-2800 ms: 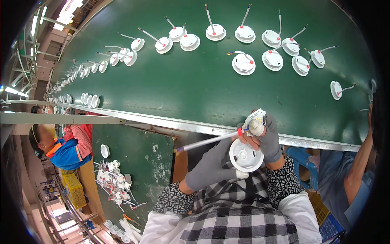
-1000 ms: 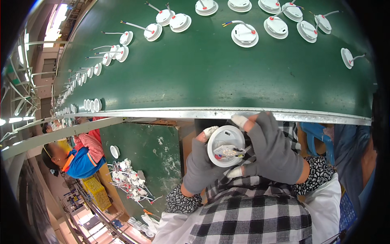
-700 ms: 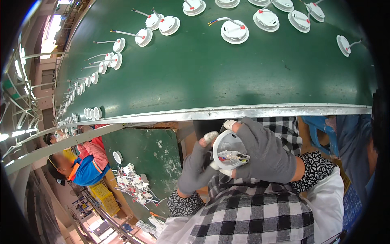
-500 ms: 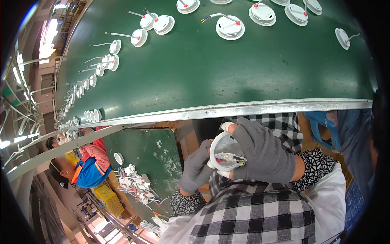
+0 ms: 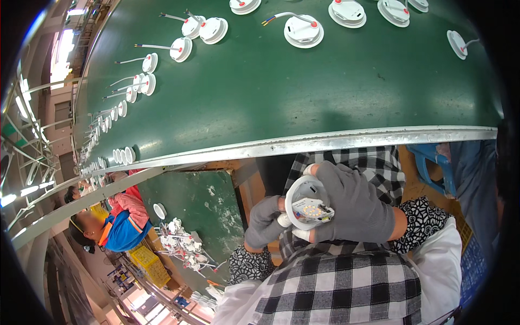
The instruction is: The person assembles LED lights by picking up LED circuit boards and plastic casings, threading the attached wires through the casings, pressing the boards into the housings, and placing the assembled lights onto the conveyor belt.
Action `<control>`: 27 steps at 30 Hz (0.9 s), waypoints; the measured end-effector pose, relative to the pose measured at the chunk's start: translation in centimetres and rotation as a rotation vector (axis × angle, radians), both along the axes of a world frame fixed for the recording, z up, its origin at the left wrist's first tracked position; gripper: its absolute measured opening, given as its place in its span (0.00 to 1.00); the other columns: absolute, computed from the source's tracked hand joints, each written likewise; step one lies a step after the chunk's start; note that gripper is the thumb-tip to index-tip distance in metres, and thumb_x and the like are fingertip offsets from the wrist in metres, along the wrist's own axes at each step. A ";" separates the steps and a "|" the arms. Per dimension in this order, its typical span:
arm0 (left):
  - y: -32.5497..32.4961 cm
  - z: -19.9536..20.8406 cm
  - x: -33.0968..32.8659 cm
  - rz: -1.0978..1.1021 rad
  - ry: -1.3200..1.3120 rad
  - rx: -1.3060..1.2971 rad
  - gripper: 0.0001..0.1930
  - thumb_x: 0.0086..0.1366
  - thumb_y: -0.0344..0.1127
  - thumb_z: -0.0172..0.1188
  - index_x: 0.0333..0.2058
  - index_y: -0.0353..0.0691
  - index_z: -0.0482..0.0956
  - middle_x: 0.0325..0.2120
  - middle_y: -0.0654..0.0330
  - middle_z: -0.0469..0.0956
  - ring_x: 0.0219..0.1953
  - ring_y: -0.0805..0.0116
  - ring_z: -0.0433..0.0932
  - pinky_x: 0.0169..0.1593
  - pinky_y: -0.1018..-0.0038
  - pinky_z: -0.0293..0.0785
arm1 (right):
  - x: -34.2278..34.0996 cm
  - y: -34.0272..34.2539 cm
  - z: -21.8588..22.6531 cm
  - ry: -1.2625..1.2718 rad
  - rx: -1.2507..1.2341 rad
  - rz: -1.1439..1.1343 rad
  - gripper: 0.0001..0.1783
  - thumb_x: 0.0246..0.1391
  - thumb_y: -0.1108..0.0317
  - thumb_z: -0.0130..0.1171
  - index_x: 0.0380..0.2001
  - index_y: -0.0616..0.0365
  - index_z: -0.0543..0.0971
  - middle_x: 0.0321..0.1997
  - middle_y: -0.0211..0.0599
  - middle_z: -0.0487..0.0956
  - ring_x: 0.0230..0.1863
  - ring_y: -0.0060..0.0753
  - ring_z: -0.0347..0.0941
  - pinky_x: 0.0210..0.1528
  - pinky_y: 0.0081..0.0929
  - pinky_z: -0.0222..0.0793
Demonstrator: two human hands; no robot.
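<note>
Between my hands, over my lap, is a white round downlight housing (image 5: 297,190) with its hollow side up. Inside its lower part sits a white LED board (image 5: 309,210) with a ring of yellowish dots, tilted in the cup. My right hand (image 5: 355,208), in a grey glove with white-covered fingertips, wraps the housing from the right. My left hand (image 5: 265,222), gloved alike, grips the left rim with its fingers. The right hand's palm and part of the board's right edge are hidden.
A green worktable (image 5: 233,97) with a metal edge (image 5: 325,136) carries several finished-looking white lamps (image 5: 303,31) with wires. At left, a side table (image 5: 211,216) holds a pile of wired white parts (image 5: 181,241). A co-worker in blue (image 5: 125,230) sits beyond; a blue stool (image 5: 428,165) stands right.
The LED board in the housing has turned from nearly edge-on to showing its dotted face. The housing and both hands have shifted slightly, with the grip kept.
</note>
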State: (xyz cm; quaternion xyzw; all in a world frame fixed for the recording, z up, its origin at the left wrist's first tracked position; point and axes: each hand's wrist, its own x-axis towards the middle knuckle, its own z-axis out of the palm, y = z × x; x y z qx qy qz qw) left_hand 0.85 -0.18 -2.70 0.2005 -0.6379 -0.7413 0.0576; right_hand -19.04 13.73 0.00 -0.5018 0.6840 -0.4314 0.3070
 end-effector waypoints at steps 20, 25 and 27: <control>1.0 3.5 -0.2 -0.397 -0.442 0.008 0.11 0.65 0.39 0.58 0.31 0.35 0.75 0.22 0.62 0.75 0.22 0.75 0.73 0.27 0.77 0.66 | -0.5 3.4 -2.9 -0.093 0.173 0.484 0.42 0.31 0.52 0.75 0.48 0.59 0.65 0.45 0.42 0.63 0.40 0.44 0.70 0.38 0.37 0.71; 5.5 2.3 0.9 0.041 -0.111 0.621 0.22 0.68 0.47 0.50 0.23 0.33 0.72 0.27 0.54 0.70 0.30 0.66 0.68 0.36 0.74 0.64 | 1.7 5.5 -3.2 -0.328 0.057 0.408 0.40 0.28 0.59 0.77 0.45 0.59 0.67 0.44 0.43 0.64 0.42 0.44 0.69 0.41 0.35 0.70; 6.2 2.6 0.2 0.095 -0.016 0.936 0.23 0.69 0.48 0.47 0.18 0.38 0.67 0.22 0.55 0.69 0.25 0.66 0.67 0.32 0.74 0.63 | 2.4 6.1 -3.1 -0.420 0.087 0.390 0.39 0.27 0.63 0.77 0.45 0.59 0.68 0.45 0.43 0.64 0.45 0.45 0.68 0.45 0.34 0.69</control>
